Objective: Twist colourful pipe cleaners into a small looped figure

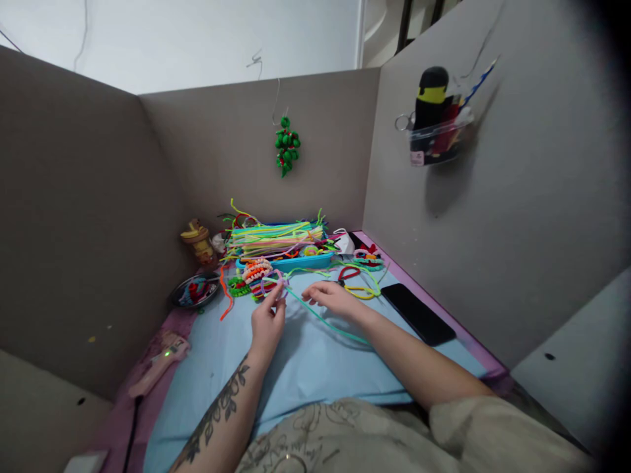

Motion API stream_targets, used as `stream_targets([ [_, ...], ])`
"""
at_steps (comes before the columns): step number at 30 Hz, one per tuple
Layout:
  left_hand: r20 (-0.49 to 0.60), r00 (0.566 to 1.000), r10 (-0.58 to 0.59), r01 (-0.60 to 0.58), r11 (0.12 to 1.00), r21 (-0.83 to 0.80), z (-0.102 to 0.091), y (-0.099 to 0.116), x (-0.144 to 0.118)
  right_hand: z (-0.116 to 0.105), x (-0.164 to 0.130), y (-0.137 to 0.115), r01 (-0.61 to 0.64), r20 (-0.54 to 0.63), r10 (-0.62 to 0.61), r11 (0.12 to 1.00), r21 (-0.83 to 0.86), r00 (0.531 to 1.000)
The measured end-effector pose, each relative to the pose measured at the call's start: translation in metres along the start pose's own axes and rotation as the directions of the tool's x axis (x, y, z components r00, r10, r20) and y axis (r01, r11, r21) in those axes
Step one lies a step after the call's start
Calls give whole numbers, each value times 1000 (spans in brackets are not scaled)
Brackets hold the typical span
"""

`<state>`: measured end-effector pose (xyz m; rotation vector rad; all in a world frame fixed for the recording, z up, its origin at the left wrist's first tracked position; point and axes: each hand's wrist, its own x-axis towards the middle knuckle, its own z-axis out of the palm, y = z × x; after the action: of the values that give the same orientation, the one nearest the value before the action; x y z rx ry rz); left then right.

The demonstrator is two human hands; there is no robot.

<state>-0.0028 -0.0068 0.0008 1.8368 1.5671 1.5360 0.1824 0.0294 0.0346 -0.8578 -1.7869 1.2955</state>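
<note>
My left hand [267, 322] pinches the upper end of a long teal pipe cleaner [323, 320] together with a small purple piece, near a pile of coiled pipe-cleaner shapes [254, 274]. The teal pipe cleaner runs down and right across the light blue mat [305, 368]. My right hand [332, 299] lies on the mat just right of it, fingers loosely spread, touching the mat near the strand.
A blue tray [286, 261] full of bright pipe cleaners stands at the back. Yellow and red scissors [357, 282] and a black phone [418, 313] lie to the right. A small dish [196, 291], a figurine [200, 240] and a pink glue gun [158, 362] are left. Cardboard walls surround the desk.
</note>
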Motion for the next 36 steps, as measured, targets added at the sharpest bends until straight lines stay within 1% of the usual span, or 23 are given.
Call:
stream_targets([
  [2,-57,997,-59,56,997,-46,-2,-1,4,-12,-1,0,42,105,-40,999,-14,994],
  [4,-79,993,-91,85,994,-75,-4,-2,6,-18,0,6,39,158,-38,999,-4,987],
  [5,-79,992,-102,95,992,-85,-5,-1,7,-19,1,10,34,146,-33,999,-6,989],
  [6,-75,991,-113,106,990,-96,-5,-1,8,-18,3,15,37,106,-35,999,-16,994],
  [8,-60,988,-139,131,983,-127,-6,0,8,-11,6,24,60,-13,-61,996,-63,998],
  [10,-38,987,-159,151,974,-170,-5,0,8,-1,9,29,72,-115,-84,992,-103,990],
  [13,4,986,-168,164,957,-240,-2,0,7,16,12,29,97,-195,-121,987,-127,973],
  [16,54,988,-146,156,949,-273,2,1,3,30,13,29,136,-223,-152,987,-87,963],
  [19,74,991,-113,129,957,-259,4,4,1,38,13,34,179,-225,-179,984,-20,958],
  [22,82,992,-101,118,961,-249,5,9,-1,41,14,37,182,-243,-170,983,31,955],
  [25,85,992,-94,113,962,-251,7,10,-2,41,12,34,177,-280,-156,983,50,947],
  [30,14,993,-117,114,931,-347,10,9,-5,41,8,28,173,-328,-174,984,-32,929],
  [33,52,995,-80,90,962,-257,8,12,-6,42,5,28,196,-324,-224,974,-116,919],
  [36,91,995,-46,62,980,-187,6,15,-7,43,4,28,219,-342,-283,952,-214,896],
])
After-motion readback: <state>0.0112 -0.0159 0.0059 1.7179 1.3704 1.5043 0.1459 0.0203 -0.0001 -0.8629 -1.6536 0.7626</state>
